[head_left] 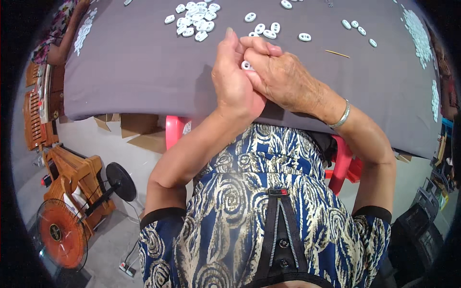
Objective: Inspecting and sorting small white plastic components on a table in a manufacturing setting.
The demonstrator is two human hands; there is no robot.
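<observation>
Over the near side of the cloth-covered table [144,77], my two hands are pressed together. Between them shows part of a small white oval two-hole piece [246,65]. My left hand [232,79] curls around it from the left, thumb up. From the right, my right hand [285,79] is closed with its fingers folded into the left palm, touching the piece. Most of the piece and several fingertips are hidden. Just beyond my hands lie several loose white oval pieces [270,34], and a heap of them [197,18] sits to the left.
A thin wooden toothpick-like stick [337,54] lies right of my hands. More white pieces [417,36] are spread along the right edge. At the far left are another person's arm [61,45] and pieces [85,32]. An orange fan [62,233] stands on the floor, lower left.
</observation>
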